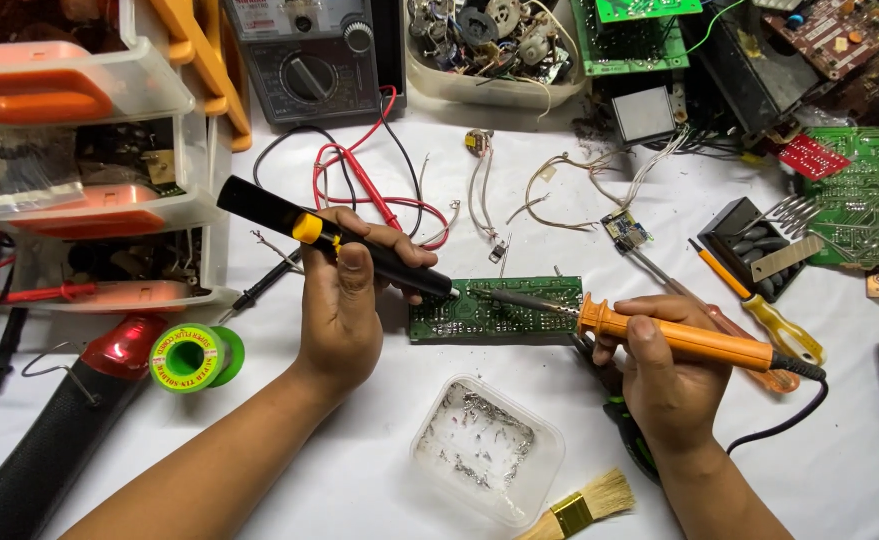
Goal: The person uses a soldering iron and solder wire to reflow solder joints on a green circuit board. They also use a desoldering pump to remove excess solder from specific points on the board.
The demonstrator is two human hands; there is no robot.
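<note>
Nearest to us, a clear plastic tub [486, 450] of grey solder scraps sits low between our forearms, with a small bristle brush [581, 508] just to its right. Up from there, our right hand [671, 372] is wrapped closed around the orange soldering iron [674, 336]; its handle runs off to the right and its metal tip points left, down onto the board. Our left hand [344, 300] is closed in a fist around the black and yellow desoldering pump [331, 238], thumb lying along its barrel, nozzle angled down and to the right.

And here is what matters: the green circuit board [495, 309] lies flat just beyond and between both hands, its long axis running left to right across the white table [359, 480]. The two tools come in from opposite sides and nearly meet over the board's left-centre. The pump nozzle sits at the board's upper left edge, so the left hand is the nearer one; the right stays back off the board's right end.

Further out, red and black probe leads [359, 180] curl toward a multimeter [309, 60], and a green solder spool [194, 357] rests at left.
</note>
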